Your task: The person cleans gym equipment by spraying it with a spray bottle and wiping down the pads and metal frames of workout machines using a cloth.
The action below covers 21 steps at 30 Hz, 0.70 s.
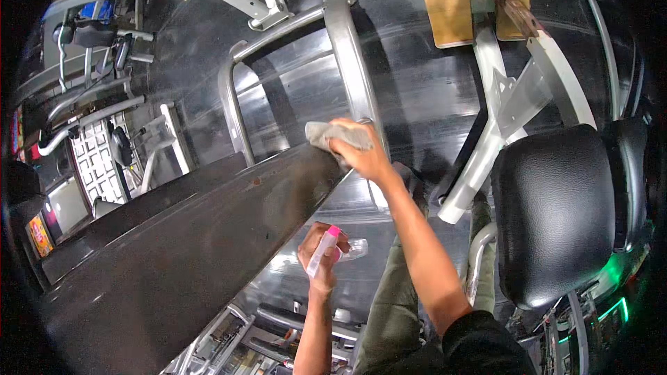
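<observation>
In my right hand is a folded grey cloth, pressed against the far end of a long dark padded bench. My left hand hangs lower, beside the bench's near edge, gripping a clear spray bottle with a pink and white trigger head. The bottle lies roughly sideways and is apart from the bench. Part of the cloth is hidden under my right fingers. A small brownish mark shows on the bench's surface.
A grey tubular steel frame stands around the bench's far end. To the right are a black padded seat and a silver machine frame. Dark glossy floor lies between them. More gym machines stand at the upper left.
</observation>
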### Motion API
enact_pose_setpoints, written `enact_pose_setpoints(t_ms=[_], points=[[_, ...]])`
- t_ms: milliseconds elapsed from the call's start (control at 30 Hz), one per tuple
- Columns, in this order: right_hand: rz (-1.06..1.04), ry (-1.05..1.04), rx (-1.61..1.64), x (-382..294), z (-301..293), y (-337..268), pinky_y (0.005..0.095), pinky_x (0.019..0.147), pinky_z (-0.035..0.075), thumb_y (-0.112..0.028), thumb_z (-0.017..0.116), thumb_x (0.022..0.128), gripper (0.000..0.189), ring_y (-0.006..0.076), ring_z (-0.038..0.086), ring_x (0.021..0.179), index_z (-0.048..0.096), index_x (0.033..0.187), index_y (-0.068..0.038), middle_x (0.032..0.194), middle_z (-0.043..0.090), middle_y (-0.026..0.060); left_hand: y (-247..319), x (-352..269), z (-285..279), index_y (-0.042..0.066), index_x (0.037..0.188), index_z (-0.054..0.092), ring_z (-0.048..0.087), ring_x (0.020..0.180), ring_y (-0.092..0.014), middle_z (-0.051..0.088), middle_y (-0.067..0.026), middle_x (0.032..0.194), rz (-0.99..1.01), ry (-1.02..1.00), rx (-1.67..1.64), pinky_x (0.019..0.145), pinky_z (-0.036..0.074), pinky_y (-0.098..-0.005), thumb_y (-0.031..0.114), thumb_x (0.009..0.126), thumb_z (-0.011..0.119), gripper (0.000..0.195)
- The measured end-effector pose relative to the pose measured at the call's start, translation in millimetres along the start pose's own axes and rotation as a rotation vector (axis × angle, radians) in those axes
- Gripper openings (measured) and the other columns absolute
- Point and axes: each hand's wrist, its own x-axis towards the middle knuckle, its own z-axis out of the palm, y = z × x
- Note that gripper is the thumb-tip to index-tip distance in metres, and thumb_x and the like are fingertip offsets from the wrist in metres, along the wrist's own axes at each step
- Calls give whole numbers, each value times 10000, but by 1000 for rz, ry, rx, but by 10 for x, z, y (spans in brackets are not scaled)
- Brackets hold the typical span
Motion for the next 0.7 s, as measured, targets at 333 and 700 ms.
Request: enact_pose_setpoints(t_ms=[333,700], points=[[-50,478,262,-1059,100,-505,281,746,466,-156,568,898,253,131,594,847,613,1055,38,899,652,67,208,-129,175,-14,767,629,583,554,-179,602,-90,687,63,46,-38,552,455,-299,638,848,511,668],[149,446,519,-2353,-728,-1743,256,904,425,-174,493,939,383,122,540,1022,549,1265,20,1121,597,46,1200,-424,712,-34,770,620,531,534,-146,557,-89,701,159,-213,-20,528,414,-278,437,847,563,481]])
